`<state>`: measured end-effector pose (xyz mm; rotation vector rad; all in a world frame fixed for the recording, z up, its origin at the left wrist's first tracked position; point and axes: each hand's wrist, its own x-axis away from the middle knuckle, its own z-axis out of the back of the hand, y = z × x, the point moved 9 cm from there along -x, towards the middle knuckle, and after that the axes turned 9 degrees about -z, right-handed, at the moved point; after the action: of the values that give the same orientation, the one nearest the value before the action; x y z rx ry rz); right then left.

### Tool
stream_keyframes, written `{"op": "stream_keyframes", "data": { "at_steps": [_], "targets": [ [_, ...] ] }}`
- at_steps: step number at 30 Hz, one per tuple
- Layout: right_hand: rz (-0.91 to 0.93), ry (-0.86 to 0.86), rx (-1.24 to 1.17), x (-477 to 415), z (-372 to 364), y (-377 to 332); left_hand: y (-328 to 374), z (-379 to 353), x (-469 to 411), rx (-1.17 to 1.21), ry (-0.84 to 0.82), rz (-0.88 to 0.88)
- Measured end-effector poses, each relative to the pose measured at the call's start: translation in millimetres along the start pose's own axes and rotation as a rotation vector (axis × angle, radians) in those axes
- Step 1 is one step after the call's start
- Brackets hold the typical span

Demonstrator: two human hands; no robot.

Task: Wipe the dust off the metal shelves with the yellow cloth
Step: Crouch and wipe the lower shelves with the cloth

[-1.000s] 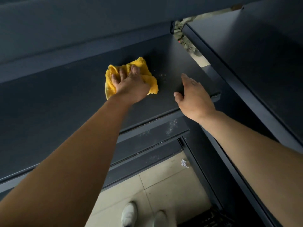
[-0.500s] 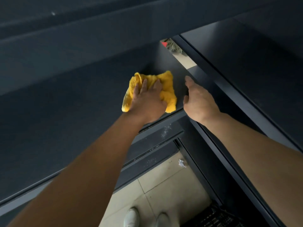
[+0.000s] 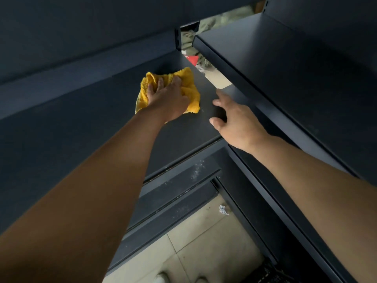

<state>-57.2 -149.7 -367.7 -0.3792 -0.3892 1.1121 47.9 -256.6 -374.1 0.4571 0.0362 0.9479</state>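
Note:
The yellow cloth [image 3: 190, 87] lies bunched on the dark metal shelf [image 3: 81, 129], near its right end and toward the back wall. My left hand [image 3: 167, 101] is on top of it, fingers dug into the folds, gripping it against the shelf. My right hand [image 3: 236, 123] rests on the shelf's right edge with its fingers spread and holds nothing. A few pale specks show on the shelf just right of the cloth.
Two lower shelves [image 3: 183, 180] stick out below, dotted with white dust. A second dark shelf unit [image 3: 285, 68] stands close on the right. Beige floor tiles [image 3: 204, 242] hold a paper scrap [image 3: 223, 209]; my shoe tips [image 3: 163, 278] show at the bottom.
My left hand slid the cloth from the shelf's front right edge back toward the rear. My right hand stayed at the shelf's right end.

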Motion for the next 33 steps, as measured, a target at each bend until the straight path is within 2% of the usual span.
{"op": "stream_keyframes", "data": {
  "at_steps": [4,7,11,17,23,33],
  "targets": [
    [-0.027,0.127,0.019,1.3,19.1,14.0,20.6,-4.5,-15.6,-0.013,-0.021,-0.033],
    [-0.083,0.177,0.023,6.9,29.9,26.4,43.7,-18.8,-21.5,-0.087,-0.068,-0.174],
    [-0.097,0.212,0.009,16.9,41.9,25.4,69.7,-39.8,-5.2,-0.065,-0.134,-0.267],
    [-0.087,0.202,0.071,32.4,52.7,6.0,90.2,-54.6,39.9,-0.011,-0.139,-0.378],
    [-0.023,0.147,0.091,48.0,35.3,-23.0,55.6,-51.7,84.8,0.034,-0.142,-0.372],
    [0.104,0.100,0.114,71.8,-30.1,-102.3,-52.2,-20.7,149.9,0.067,-0.069,-0.217]
  ]
}}
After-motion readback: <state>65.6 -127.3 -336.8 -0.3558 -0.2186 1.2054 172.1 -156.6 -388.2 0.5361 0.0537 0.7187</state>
